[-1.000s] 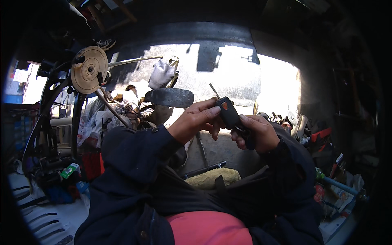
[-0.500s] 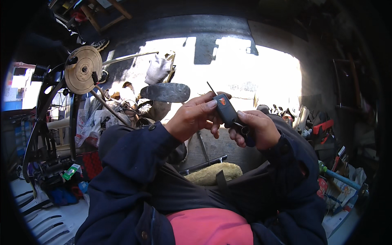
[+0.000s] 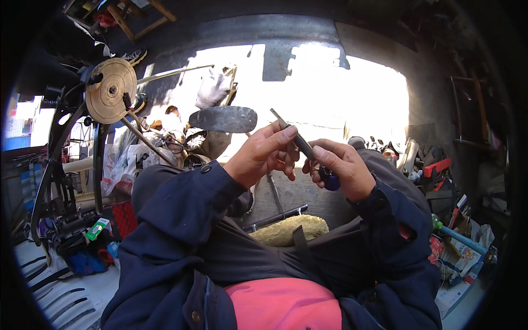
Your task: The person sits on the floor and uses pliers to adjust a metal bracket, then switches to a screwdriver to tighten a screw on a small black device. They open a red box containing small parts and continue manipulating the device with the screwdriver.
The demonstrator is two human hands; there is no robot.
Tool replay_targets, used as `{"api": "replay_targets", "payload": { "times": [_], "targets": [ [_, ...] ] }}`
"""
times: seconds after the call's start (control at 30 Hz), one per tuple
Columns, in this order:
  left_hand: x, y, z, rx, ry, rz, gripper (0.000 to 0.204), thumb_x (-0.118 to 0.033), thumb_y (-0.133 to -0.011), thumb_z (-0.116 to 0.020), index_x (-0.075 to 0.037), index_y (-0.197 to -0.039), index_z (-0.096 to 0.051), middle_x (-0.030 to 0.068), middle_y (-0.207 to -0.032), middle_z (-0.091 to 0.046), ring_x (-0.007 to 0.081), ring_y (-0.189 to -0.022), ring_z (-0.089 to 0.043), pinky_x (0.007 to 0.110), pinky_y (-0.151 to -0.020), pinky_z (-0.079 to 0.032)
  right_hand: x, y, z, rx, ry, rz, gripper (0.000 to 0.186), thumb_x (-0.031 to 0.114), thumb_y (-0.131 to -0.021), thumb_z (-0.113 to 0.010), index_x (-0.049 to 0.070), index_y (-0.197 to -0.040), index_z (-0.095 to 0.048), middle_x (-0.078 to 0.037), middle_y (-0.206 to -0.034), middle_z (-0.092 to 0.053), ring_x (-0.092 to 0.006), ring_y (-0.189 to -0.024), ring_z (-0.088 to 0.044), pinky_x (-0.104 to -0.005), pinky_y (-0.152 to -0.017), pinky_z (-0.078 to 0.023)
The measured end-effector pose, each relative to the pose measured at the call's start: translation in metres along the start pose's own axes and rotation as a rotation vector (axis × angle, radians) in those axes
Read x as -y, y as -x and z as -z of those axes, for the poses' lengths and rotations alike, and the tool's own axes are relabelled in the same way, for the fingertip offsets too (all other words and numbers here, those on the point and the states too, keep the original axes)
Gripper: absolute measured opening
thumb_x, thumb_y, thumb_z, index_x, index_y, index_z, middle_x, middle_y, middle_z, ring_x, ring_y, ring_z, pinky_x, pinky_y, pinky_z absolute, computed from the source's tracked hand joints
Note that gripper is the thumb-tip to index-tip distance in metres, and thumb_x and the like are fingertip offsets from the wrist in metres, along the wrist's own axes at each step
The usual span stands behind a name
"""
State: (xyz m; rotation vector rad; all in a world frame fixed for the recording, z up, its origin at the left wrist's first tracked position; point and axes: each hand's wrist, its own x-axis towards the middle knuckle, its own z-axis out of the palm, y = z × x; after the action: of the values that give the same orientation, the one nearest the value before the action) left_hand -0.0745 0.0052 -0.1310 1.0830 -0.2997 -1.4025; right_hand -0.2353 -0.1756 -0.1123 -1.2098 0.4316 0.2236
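A dark folding key (image 3: 304, 147) is held up between my two hands, its narrow edge facing me and its metal blade pointing up and left. My left hand (image 3: 263, 153) pinches the blade end between thumb and fingers. My right hand (image 3: 347, 169) grips the lower end, thumb on top. Beneath the right fingers hangs a round dark-blue tag (image 3: 331, 183); the ring joining it is mostly hidden. Below my hands, a yellowish fleecy pad (image 3: 291, 230) lies between my thighs.
To the left stands a black metal machine with a round tan wheel (image 3: 111, 91). Ahead is a dark, oblong metal plate (image 3: 223, 119). Plastic bags (image 3: 124, 165) lie beside my left knee. A red-handled tool (image 3: 437, 168) and a blue rod (image 3: 463, 241) are on the right.
The key has been turned from showing its broad face with an orange-red mark to showing its narrow edge. Both hands still hold it, in nearly the same place.
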Motion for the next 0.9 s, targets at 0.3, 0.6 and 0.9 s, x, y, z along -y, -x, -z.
{"api": "replay_targets", "payload": {
  "times": [0.3,0.6,0.9],
  "targets": [
    [0.0028,0.0021,-0.0001,-0.071,-0.078,0.054,0.056,-0.06,-0.107,-0.054,-0.005,-0.109,-0.064,0.0053,-0.078,-0.067,0.013,-0.062,-0.067,0.032,-0.066,-0.063,0.0033,0.0017,0.0018,0.046,-0.039,-0.126,0.045,0.035,-0.11,-0.058,-0.005,-0.129,-0.069,-0.011,-0.094,-0.074,-0.0121,-0.073,-0.066,-0.0268,-0.064,-0.053],
    [0.006,0.0043,0.0036,-0.087,-0.056,0.064,0.06,-0.061,-0.108,-0.051,-0.003,-0.111,-0.065,0.006,-0.082,-0.069,0.0126,-0.062,-0.069,0.031,-0.065,-0.063,0.001,0.0,-0.0013,0.006,-0.076,-0.166,0.05,0.039,-0.11,-0.045,-0.005,-0.117,-0.066,-0.012,-0.088,-0.071,-0.0146,-0.066,-0.062,-0.0278,-0.06,-0.049],
    [0.0081,0.0047,0.007,-0.06,-0.031,0.073,0.053,-0.056,-0.11,-0.051,-0.005,-0.111,-0.064,0.006,-0.084,-0.069,0.0137,-0.064,-0.07,0.032,-0.067,-0.064,0.0003,0.0004,0.0038,0.049,-0.148,-0.198,0.054,0.042,-0.111,-0.042,-0.007,-0.116,-0.065,-0.014,-0.087,-0.072,-0.0149,-0.059,-0.059,-0.028,-0.056,-0.046]
  ]
}}
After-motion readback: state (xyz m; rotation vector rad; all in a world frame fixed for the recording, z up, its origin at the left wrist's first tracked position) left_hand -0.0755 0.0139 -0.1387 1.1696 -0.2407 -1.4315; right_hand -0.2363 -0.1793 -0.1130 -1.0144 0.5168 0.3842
